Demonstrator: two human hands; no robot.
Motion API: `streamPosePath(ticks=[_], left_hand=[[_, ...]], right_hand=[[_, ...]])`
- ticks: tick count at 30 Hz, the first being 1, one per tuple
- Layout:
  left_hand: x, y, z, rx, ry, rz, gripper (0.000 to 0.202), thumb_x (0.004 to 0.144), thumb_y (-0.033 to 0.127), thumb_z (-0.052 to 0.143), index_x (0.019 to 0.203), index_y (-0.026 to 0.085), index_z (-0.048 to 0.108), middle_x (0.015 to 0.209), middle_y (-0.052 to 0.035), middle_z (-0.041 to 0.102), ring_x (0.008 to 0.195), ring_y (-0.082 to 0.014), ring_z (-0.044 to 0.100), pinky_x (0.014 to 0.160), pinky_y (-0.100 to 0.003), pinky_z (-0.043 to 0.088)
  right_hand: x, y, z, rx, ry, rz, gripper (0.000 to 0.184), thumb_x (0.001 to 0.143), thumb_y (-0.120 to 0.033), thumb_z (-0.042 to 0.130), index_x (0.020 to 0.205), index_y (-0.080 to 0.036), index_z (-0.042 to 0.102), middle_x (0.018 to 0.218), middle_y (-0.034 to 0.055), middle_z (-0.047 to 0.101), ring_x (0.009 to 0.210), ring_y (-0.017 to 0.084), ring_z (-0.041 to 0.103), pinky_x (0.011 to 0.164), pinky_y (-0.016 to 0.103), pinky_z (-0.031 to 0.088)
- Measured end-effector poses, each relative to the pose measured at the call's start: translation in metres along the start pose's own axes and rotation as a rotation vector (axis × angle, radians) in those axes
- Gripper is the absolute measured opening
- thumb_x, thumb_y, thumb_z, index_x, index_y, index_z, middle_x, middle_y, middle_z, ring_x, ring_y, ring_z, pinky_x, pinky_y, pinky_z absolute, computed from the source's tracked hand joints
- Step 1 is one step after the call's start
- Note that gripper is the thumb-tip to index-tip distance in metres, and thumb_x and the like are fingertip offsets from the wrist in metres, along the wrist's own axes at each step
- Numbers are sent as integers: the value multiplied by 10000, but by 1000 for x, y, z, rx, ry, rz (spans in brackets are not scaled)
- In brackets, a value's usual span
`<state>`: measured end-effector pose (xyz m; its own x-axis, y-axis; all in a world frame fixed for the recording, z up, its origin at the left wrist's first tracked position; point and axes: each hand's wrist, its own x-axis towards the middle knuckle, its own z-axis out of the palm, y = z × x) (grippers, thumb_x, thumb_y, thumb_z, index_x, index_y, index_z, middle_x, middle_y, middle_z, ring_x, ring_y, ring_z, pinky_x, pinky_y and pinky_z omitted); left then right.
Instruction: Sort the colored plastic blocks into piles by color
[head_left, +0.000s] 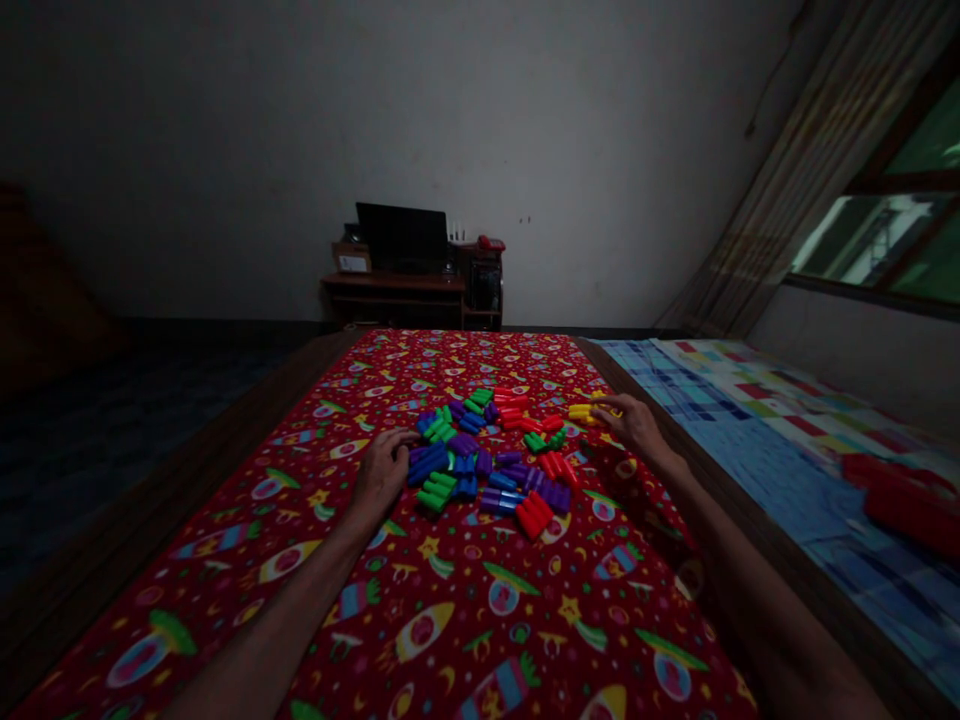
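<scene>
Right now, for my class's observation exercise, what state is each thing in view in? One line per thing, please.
Left hand: fingers bent, at the pile's left edge
Right hand: fingertips at the yellow blocks; grip unclear
Yellow blocks: apart from the pile
Blue, green, purple and red blocks: loosely heaped
Red patterned cloth: spread out
Monitor: screen dark
Curtain: hanging in folds
Window: open or shut, unclear
</scene>
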<state>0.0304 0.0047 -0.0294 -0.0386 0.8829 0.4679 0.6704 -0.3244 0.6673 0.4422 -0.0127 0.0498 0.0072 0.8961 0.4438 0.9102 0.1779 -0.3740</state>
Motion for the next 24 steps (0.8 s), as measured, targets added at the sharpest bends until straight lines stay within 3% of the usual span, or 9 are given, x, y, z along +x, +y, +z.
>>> streamPosePath(ticks=[5,9,13,19,24], left_hand=[[0,-2,-1,3,10,13,321,768,237,409,868,186,709,1050,-88,686,1030,-236,628,992,-418,488],[0,-2,-1,18,-1,16,340,773,241,399,894,173,709,1050,-102,686,1035,-244,628,992,-421,487],[-1,-1,-1,14,6,22,348,763,243,395,889,161,710,1036,-115,683,1025,-256,632,981,-426,492],[-2,-2,-1,-2,20,17,333,778,249,399,892,181,704,1041,-97,685,1019,-243,632,974,-415,495],[-2,0,-1,-11,20,16,330,765,236,407,919,174,692,1016,-95,687,1017,-243,634,984,-416,488]], right_hand=[[-16,45,13,-51,8,-18,254,867,-280,585,1008,-151,752,1007,139,739,890,240,684,798,335,503],[-15,55,22,-97,158,-82,301,872,-341,545,963,-142,752,989,164,725,904,268,662,790,372,505],[-11,31,28,13,236,-105,329,877,-347,492,883,-150,756,913,157,729,853,266,657,772,380,501],[-8,-30,60,426,-18,-97,424,909,-497,441,897,-183,726,843,64,726,791,214,663,694,306,508],[17,-36,91,499,-64,21,666,884,-703,282,891,-171,683,860,88,700,852,241,656,813,391,520]])
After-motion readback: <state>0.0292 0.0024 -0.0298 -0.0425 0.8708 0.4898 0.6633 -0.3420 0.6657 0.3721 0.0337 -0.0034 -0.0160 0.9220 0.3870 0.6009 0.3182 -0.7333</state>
